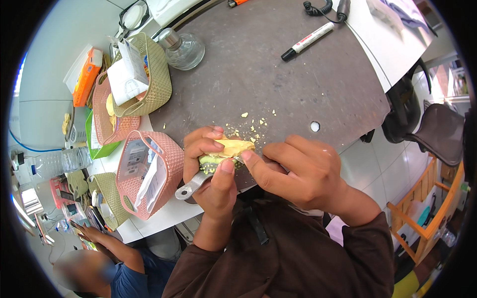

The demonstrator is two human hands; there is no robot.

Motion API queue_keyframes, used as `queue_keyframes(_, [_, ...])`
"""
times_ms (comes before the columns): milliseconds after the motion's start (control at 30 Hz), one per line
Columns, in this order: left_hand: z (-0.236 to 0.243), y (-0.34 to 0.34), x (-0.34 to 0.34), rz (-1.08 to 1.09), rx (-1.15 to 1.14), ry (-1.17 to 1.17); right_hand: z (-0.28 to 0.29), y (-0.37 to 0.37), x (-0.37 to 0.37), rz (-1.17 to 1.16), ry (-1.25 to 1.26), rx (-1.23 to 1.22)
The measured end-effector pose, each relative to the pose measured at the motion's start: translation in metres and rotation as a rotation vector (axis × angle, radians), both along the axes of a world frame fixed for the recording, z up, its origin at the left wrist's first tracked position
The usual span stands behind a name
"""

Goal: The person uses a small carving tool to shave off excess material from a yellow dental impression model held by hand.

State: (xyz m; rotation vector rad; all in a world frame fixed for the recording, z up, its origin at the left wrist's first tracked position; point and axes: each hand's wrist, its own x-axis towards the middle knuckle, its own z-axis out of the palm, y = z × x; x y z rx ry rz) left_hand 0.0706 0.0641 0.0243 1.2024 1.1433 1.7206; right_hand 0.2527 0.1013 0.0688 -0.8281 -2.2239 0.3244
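My left hand (217,192) is wrapped round a perforated metal dental impression tray (188,188), its flat handle with a hole sticking out to the left. Yellow set material (234,147) fills the tray's upper side, and greenish bits show through the holes below. My thumb presses the near side while the fingers curl over the far side. At the material's right end is my right hand (308,171), thumb tip touching the edge and fingers curled. Something thin and dark shows between its thumb and fingers, mostly hidden. Yellow crumbs (253,130) are scattered on the dark tabletop (238,74) just beyond.
Left of my hands stand a pink basket (169,164) with packets and a green basket (161,84) with papers. A glass bottle (186,52) is beside them. A marker (308,40) lies at the far right. Another person's arm (117,246) is at lower left.
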Motion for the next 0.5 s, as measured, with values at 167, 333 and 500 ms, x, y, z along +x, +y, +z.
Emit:
queue_keyframes(167, [-0.001,0.004,0.000,-0.100,-0.035,-0.105,-0.006,0.005,0.009,0.052,0.093,-0.096])
queue_keyframes(333, [-0.003,0.007,0.003,-0.107,-0.044,-0.190,-0.007,-0.003,0.013,-0.026,0.118,-0.121])
queue_keyframes(500, [-0.002,0.004,-0.005,-0.112,-0.031,-0.281,0.000,-0.008,0.024,-0.015,0.192,-0.133])
